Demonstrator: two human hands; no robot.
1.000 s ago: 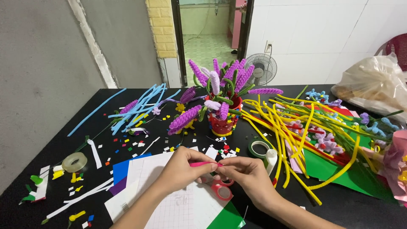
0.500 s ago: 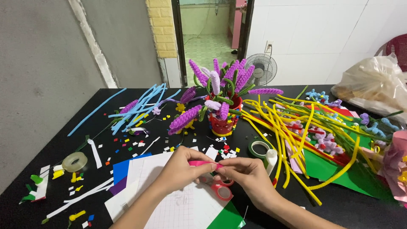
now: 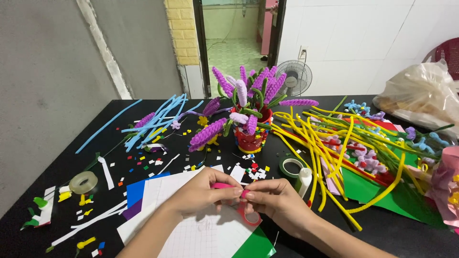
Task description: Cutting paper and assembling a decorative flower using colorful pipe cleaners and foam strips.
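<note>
Both hands meet over the white grid paper (image 3: 201,236) at the near edge of the black counter (image 3: 71,157). The left hand (image 3: 201,193) and right hand (image 3: 277,203) each pinch a short pink pipe cleaner (image 3: 222,186), fingers (image 3: 234,192) closed on its ends. A red tape ring (image 3: 251,217) lies just beneath them. A glue bottle (image 3: 304,181) stands beside the right hand; a pot of purple pipe-cleaner flowers (image 3: 251,138) sits behind.

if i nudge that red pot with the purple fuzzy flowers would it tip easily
Probably yes: the red pot is small, while the purple flower stems rise tall and splay wide, so it looks top-heavy. It likely feels light, being fuzzy wire. The stems would probably bend rather than snap.
</note>
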